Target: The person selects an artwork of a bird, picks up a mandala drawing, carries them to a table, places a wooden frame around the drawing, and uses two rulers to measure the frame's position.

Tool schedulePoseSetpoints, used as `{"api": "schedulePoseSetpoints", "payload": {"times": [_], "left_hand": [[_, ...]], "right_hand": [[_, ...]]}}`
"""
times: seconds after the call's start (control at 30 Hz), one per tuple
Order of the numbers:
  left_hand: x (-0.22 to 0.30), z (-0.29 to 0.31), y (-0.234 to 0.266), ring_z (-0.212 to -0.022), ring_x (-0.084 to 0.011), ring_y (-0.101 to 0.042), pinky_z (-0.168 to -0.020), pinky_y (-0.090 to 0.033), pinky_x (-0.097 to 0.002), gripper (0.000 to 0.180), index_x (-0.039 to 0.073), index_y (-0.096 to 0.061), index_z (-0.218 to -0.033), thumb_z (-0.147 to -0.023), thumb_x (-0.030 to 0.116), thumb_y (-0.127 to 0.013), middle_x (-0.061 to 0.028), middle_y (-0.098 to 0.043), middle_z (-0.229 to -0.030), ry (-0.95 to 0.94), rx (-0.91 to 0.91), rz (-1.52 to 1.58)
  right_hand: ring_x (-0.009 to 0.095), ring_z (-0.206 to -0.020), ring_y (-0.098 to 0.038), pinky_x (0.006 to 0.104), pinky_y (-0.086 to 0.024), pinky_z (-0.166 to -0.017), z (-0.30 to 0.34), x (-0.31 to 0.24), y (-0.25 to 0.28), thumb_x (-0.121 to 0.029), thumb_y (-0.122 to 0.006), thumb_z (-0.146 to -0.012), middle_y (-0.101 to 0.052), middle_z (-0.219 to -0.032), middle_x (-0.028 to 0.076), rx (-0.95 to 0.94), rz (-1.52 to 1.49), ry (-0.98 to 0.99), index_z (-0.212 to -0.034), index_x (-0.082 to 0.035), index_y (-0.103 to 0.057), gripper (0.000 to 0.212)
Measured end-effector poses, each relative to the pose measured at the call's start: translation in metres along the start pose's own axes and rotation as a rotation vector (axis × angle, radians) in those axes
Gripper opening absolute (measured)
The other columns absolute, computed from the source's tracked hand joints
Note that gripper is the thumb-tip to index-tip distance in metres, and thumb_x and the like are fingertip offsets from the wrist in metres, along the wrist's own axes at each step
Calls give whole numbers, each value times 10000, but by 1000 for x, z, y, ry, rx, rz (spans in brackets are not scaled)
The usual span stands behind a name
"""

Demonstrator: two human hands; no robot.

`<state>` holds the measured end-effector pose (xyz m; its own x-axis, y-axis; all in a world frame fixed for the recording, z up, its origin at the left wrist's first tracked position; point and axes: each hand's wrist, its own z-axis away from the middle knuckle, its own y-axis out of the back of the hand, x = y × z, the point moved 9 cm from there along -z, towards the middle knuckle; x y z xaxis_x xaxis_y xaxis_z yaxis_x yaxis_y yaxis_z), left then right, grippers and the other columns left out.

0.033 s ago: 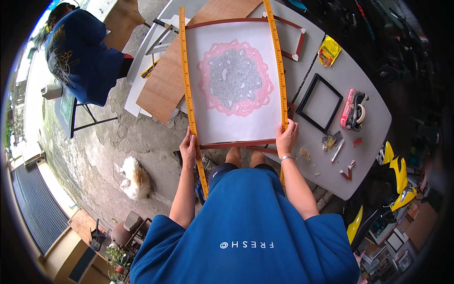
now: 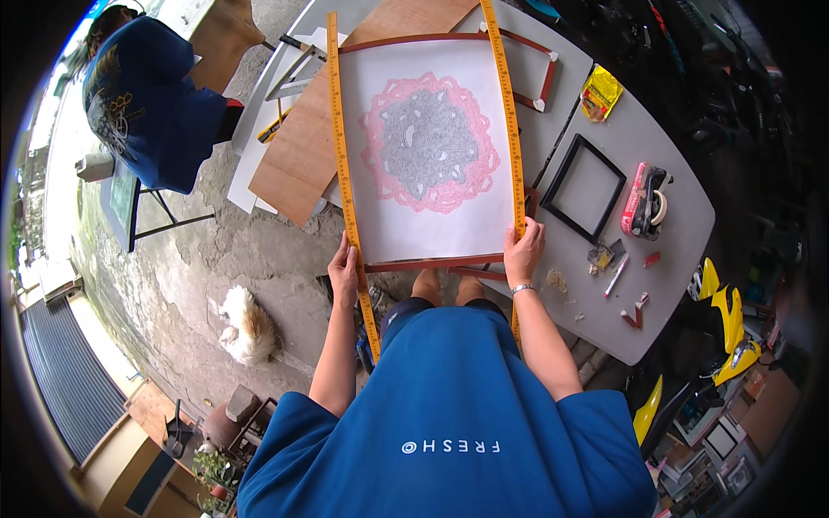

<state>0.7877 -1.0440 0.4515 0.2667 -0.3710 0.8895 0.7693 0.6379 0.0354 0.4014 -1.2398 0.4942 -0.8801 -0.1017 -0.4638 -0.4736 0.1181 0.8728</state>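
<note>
A white sheet with a pink and grey round drawing [image 2: 429, 142] lies between reddish-brown strips, one along its far edge and a wooden strip [image 2: 436, 262] along its near edge. Down its left side runs a long yellow ruler [image 2: 339, 129], and a second yellow ruler [image 2: 508, 112] lines its right side. My left hand [image 2: 344, 272] is closed round the left ruler near the sheet's lower left corner. At the opposite lower corner, my right hand [image 2: 524, 250] grips the right ruler. Both rulers reach past the sheet toward my body. My fingertips underneath are hidden.
On the grey table [image 2: 682, 285] lie a black frame [image 2: 553, 186], a red-brown frame [image 2: 550, 79], a yellow packet [image 2: 601, 93], a tape dispenser [image 2: 648, 200] and scraps. A brown board [image 2: 298, 160] sits left. A fluffy animal [image 2: 249, 326] rests on the floor; another person [image 2: 155, 104] is far left.
</note>
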Motion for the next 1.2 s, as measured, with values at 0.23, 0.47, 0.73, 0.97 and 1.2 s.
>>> {"api": "schedulePoseSetpoints", "payload": {"times": [0.23, 0.47, 0.73, 0.97, 1.2], "left_hand": [[-1, 1, 1, -1103, -86, -548, -969, -416, -227, 503, 6, -409, -1457, -1004, 166, -555, -43, -569, -1323, 49, 8, -30], [1, 1, 0, -1107, -86, -550, -971, -421, -228, 492, 7, -420, -1451, -1003, 160, -553, -39, -574, -1318, 15, 11, -23], [4, 2, 0, -1119, -90, -548, -977, -418, -227, 487, 3, -428, -1445, -1002, 160, -555, -48, -572, -1328, -6, 17, -38], [1, 1, 2, -1135, -95, -539, -984, -415, -232, 489, 4, -429, -1444, -1001, 165, -561, -55, -565, -1338, -29, 32, -41], [-1, 1, 2, -1121, -94, -544, -978, -419, -232, 484, 3, -434, -1441, -1002, 164, -560, -55, -567, -1334, -19, 21, -44]], "right_hand": [[335, -986, -561, 460, -460, -813, 1, -1, 2, -242, -630, -895, -569, -1011, 136, 13, 18, -23, -1107, -55, -525, 301], [334, -988, -560, 460, -452, -810, 1, 1, 2, -238, -638, -889, -569, -1010, 133, 9, 36, -26, -1077, -58, -530, 282], [338, -988, -557, 459, -446, -807, 0, 2, 0, -232, -641, -884, -565, -1005, 137, 3, 34, -55, -1050, -63, -515, 268], [334, -997, -553, 461, -433, -813, -1, 4, 2, -260, -662, -865, -565, -1015, 129, -15, 45, -114, -1041, -75, -524, 290], [324, -1004, -546, 455, -427, -825, 0, 4, 3, -276, -677, -853, -562, -1012, 117, -45, 84, -150, -1021, -74, -550, 292]]}}
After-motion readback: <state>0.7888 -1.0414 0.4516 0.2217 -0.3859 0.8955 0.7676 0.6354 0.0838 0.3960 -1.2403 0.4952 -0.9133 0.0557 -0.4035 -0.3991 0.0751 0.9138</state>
